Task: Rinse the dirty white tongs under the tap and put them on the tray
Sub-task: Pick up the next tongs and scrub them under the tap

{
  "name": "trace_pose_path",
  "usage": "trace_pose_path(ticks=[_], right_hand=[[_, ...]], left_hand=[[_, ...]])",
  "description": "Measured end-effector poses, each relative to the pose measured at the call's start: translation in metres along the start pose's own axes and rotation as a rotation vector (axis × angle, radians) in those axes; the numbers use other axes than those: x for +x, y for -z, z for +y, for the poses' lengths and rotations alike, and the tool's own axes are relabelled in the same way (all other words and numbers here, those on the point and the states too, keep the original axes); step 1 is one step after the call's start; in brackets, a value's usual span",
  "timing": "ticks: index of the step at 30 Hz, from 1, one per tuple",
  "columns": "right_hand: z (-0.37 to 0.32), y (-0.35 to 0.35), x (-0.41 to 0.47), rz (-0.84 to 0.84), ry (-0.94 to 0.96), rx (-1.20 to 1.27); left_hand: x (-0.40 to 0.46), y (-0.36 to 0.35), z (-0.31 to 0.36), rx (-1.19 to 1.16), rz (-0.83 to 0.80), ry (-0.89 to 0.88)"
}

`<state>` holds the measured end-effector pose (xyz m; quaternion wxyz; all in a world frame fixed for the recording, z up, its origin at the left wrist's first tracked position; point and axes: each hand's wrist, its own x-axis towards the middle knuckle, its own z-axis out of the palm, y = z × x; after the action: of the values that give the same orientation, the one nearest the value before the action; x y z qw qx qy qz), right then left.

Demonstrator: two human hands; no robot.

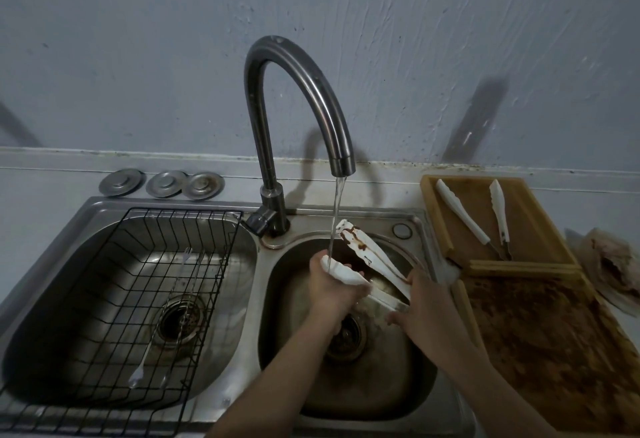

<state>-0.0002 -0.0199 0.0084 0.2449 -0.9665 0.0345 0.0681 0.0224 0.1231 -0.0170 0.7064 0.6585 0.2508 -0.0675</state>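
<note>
White tongs (367, 254) smeared with brown sauce are held over the right sink basin (391, 378), arms spread apart. Water streams from the curved steel tap (304, 91) onto the lower arm. My left hand (332, 285) wraps that lower arm near its tip. My right hand (429, 309) grips the hinge end at the basin's right side. The upper arm's tip carries most of the brown stain. A wooden tray (446, 226) sits right of the sink with another pair of white tongs (481, 219) lying open in it.
The left basin holds a black wire rack (145, 299) with thin metal utensils. Three metal drain lids (162, 183) lie behind it. A stained wooden board (540, 333) lies in front of the tray, and a dirty plate (613, 264) sits at far right.
</note>
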Motion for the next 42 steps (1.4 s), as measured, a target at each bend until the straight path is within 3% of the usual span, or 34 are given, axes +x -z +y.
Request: trace_pose_path(ticks=[3,7,12,16,19,21,24,26,32,34,38,42], right_hand=[[0.003,0.001,-0.002,-0.006,0.006,0.052],[0.003,0.001,-0.003,-0.021,0.013,0.112],[0.002,0.004,-0.002,-0.054,0.027,0.117],[0.006,0.010,-0.003,-0.104,0.013,0.144],[0.007,0.011,-0.005,-0.116,0.029,0.135],[0.004,0.009,-0.007,-0.111,0.040,0.117],[-0.006,-0.002,-0.009,-0.119,0.069,0.125],[-0.015,-0.011,-0.010,-0.144,0.125,0.154],[-0.036,-0.026,-0.010,-0.214,0.221,0.115],[-0.041,-0.026,-0.010,-0.200,0.242,0.091],[-0.051,-0.018,-0.002,-0.177,0.288,0.081],[-0.065,-0.013,0.008,-0.235,0.333,0.090]], left_hand=[[0.008,0.009,0.005,0.089,0.082,-0.062],[0.014,0.027,0.016,0.045,0.061,-0.122],[0.016,0.047,0.024,-0.152,-0.283,-0.032],[0.021,0.054,0.016,-0.114,-0.391,0.010],[0.027,0.058,0.009,0.175,-0.389,-0.051],[0.029,0.057,0.003,0.207,-0.354,-0.034],[0.021,0.052,-0.011,-0.136,-0.123,0.076],[0.011,0.047,-0.021,-0.329,-0.062,0.076],[-0.002,0.041,-0.028,0.035,0.011,-0.099],[0.000,0.042,-0.030,0.053,0.009,-0.118],[0.007,0.052,-0.037,-0.230,-0.043,0.057],[0.003,0.054,-0.036,-0.608,-0.208,0.195]])
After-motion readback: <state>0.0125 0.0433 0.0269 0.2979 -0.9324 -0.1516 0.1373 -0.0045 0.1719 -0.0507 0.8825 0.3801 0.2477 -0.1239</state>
